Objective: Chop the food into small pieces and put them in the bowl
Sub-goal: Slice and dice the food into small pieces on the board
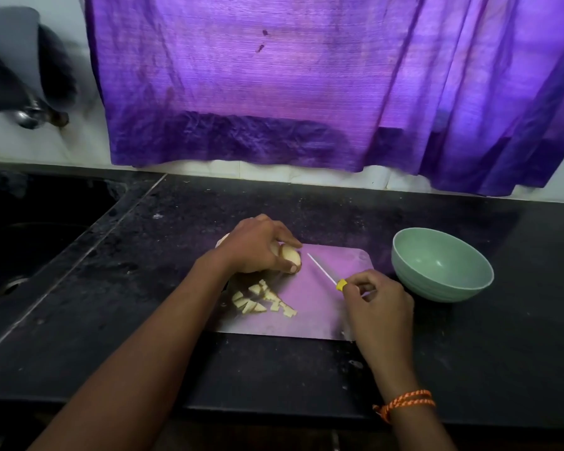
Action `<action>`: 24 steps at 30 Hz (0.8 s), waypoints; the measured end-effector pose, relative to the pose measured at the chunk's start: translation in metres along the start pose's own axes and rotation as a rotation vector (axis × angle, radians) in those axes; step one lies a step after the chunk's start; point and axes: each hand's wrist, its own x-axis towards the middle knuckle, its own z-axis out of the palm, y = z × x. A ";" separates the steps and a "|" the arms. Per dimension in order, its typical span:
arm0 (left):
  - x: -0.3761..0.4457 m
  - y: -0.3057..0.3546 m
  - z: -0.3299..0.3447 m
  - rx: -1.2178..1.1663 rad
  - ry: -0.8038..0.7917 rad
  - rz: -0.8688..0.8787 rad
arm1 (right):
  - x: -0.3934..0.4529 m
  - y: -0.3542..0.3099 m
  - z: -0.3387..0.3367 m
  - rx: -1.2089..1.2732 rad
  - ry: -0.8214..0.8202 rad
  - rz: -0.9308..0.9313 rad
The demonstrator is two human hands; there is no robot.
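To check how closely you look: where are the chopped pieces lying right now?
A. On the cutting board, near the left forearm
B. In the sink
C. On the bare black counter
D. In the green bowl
A: the chopped pieces lie in a small heap on the cutting board, while the green bowl holds none.

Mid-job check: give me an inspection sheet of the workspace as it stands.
Surface: dark counter, dusty; cutting board lies on it.
Job's things: potato on the board; cut pieces piled near it; green bowl right of the board, seemingly empty.
Clutter: nothing seen.
Grips: left hand holds the potato; right hand holds the knife, blade toward the potato, not yet cutting.
Cables: nothing seen.
Surroundings: purple curtain behind; sink at left.
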 end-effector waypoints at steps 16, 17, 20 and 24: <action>0.001 0.014 -0.005 -0.089 0.052 -0.051 | 0.016 0.014 0.004 -0.008 -0.029 -0.013; 0.000 0.016 -0.005 -0.067 0.069 -0.048 | 0.017 0.014 0.004 -0.012 -0.027 -0.017; -0.002 0.019 -0.006 0.090 0.159 -0.007 | 0.016 0.015 0.004 -0.018 -0.018 -0.018; -0.001 0.020 -0.007 0.163 0.234 0.038 | 0.015 0.014 0.004 -0.021 -0.004 -0.015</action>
